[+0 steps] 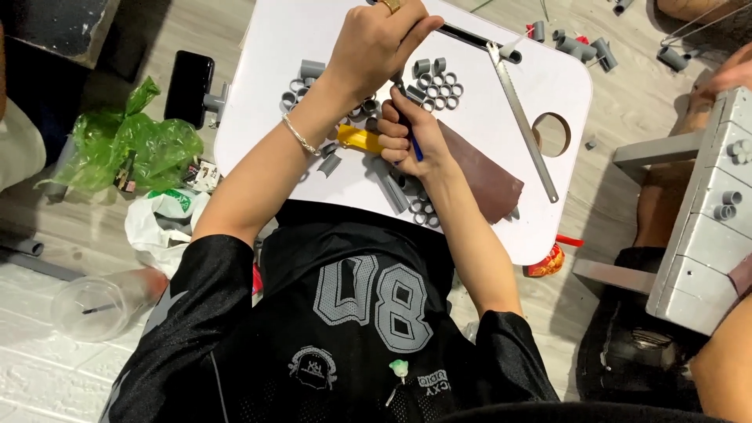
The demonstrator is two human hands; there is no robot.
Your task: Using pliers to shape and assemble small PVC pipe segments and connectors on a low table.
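Observation:
My left hand (376, 43), with a ring and a bracelet, is a closed fist above the white lap table (282, 47). A thin dark tool tip pokes out below the fist; what it grips is mostly hidden. My right hand (407, 133) sits just below it, closed around a blue-handled tool (413, 145) and resting against a yellow-handled tool (356, 138). Several short grey pipe rings (439, 82) lie around both hands. A brown sheet of sandpaper (486, 176) lies under my right wrist.
A long saw blade (523, 117) lies beside a round hole (551, 133) in the table. On the floor to the left are a green plastic bag (133, 141), a black phone (188, 86) and a clear cup (90, 307). Another person sits on the right with a grey box (705, 235).

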